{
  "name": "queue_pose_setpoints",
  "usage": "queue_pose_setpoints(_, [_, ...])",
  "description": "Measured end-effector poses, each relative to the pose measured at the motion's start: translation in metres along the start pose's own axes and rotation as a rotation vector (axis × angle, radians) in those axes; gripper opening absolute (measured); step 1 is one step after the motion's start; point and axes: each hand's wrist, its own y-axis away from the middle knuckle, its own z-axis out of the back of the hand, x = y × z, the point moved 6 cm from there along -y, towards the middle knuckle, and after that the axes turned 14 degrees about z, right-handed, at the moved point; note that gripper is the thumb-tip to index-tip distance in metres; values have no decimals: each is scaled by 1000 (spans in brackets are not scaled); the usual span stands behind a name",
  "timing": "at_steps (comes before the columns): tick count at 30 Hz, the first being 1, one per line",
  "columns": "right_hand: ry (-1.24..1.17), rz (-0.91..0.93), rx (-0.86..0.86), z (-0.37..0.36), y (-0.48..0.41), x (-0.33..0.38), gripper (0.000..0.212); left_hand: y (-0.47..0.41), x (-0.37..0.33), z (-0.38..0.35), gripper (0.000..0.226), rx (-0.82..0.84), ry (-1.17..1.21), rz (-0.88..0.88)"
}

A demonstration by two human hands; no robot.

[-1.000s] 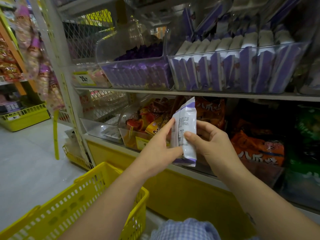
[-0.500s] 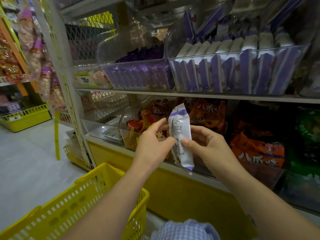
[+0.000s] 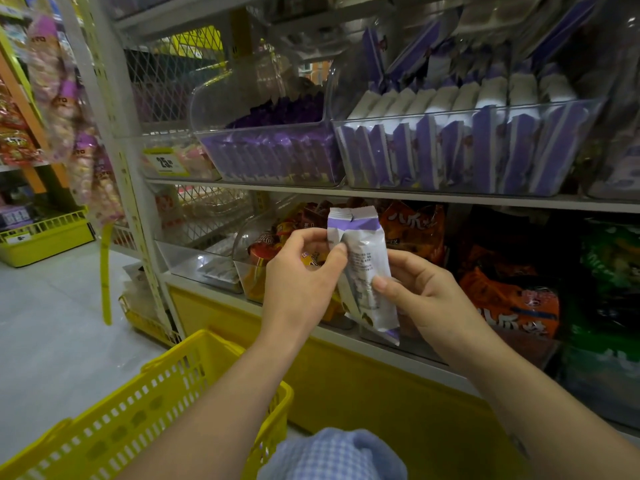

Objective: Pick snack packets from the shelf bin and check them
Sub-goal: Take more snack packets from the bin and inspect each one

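A shop aisle with a pale tiled floor (image 3: 52,334) and a white metal shelf rack (image 3: 346,194) fills the view. Low on the left a yellow slotted plastic basket (image 3: 138,420) stands just below the person's forearms. On the upper shelf a clear plastic shelf bin (image 3: 467,150) holds a row of purple-and-white packets standing on edge, with a second clear bin of darker purple packets (image 3: 273,157) to its left. On the shelf below lie orange crinkly snack bags (image 3: 509,299).

The left hand (image 3: 298,282) pinches the upper left edge of a white foil snack packet with purple end bands (image 3: 363,268), thumb on the back seam. The right hand (image 3: 426,296) grips its lower right side, thumb pressed on the printed panel. Both hands are closed on the one packet, held in the air in front of the lower shelf, well below the bin it seems to match.

The packet's long axis runs near upright, leaning so the crimped top end points up and slightly left, the bottom end down and right. Its printed back faces the camera.

The likely trouble: the foil looks slick, and both grips are by fingertips alone, so a regrip for turning it could let it slide and drop to the floor or behind the basket. Squeezing harder may crush whatever is inside.
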Motion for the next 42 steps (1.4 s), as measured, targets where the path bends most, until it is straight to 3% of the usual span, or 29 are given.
queue_pose_setpoints(4, [85, 95, 1, 0, 0, 20, 42, 3, -18, -8, 30, 23, 54, -49])
queue_pose_setpoints(6, [204, 146, -3, -1, -2, 34, 52, 5, -35, -12, 29, 61, 85, -83])
queue_pose_setpoints(11, [269, 239, -224, 19, -13, 74, 58, 10, -92, -21, 29, 223, 151, -205])
queue_pose_setpoints(14, [167, 241, -366, 33, -30, 100, 77, 10, -117, -23, 35, 324, 187, -249])
queue_pose_setpoints(18, [-49, 186, -511, 45, -61, 127, 66, 8, -134, -28, 45, 427, 221, -172])
queue_pose_setpoints(23, [-30, 48, -436, 42, -97, 144, 40, -8, -170, -26, 37, 311, 177, -239])
queue_pose_setpoints(29, [403, -86, -173, 77, -142, 177, 21, -48, -206, -17, 34, 155, -32, -348])
queue_pose_setpoints(32, [982, -89, 13, 101, -173, 192, 24, -68, -214, -21, 33, 101, -247, -434])
queue_pose_setpoints(34, [1205, -106, 104, 109, -194, 193, 29, -81, -215, -25, 34, 93, -344, -450])
queue_pose_setpoints(38, [1392, -173, 245, 120, -234, 169, 29, -102, -218, -28, 34, 73, -424, -482])
queue_pose_setpoints(42, [1403, -205, 263, 122, -266, 151, 31, -117, -220, -20, 35, 52, -439, -516])
